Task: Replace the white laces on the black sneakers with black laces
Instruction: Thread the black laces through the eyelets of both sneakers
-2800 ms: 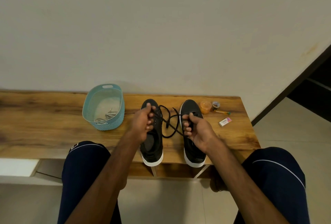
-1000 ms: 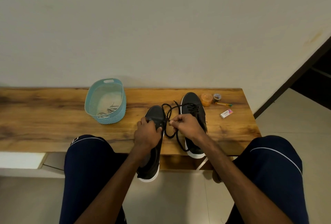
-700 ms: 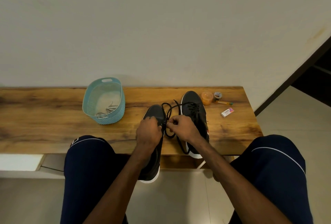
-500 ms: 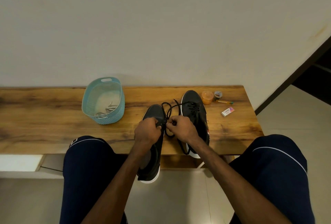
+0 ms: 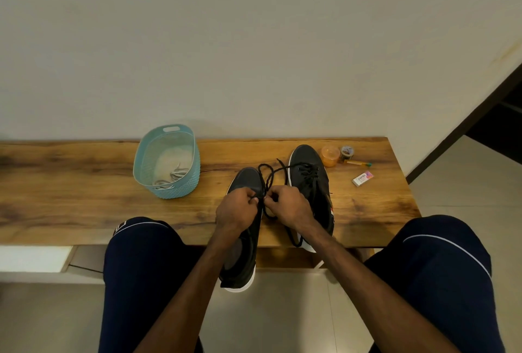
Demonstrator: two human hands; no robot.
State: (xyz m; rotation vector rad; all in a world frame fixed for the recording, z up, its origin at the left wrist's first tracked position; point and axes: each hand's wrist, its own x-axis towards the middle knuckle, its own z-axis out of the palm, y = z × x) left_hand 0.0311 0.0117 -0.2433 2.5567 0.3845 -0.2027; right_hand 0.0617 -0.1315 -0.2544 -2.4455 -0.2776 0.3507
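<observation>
head view: only view we have.
done: white laces (image 5: 172, 176) lie in the basket (image 5: 169, 191) at 10 o'clock of the hands; far sneaker (image 5: 309, 180) at 1 o'clock shows black lacing.
left to do: near sneaker (image 5: 251, 242), heel over the bench (image 5: 70, 189) edge at 6 o'clock. We judge lacing is barely started.
left hand (image 5: 236, 208): curled, gripping the near sneaker at its eyelets.
right hand (image 5: 288, 206): pinching the black lace (image 5: 268, 176), which loops toward 12 o'clock.
hidden: eyelets sit under the knuckles, so we can't count threaded rows or tell which shoe the loose loop belongs to.

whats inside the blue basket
Loose white laces lie on the floor of the blue basket, toward its near wall. That wall covers their lower part, so their count is unclear.
</observation>
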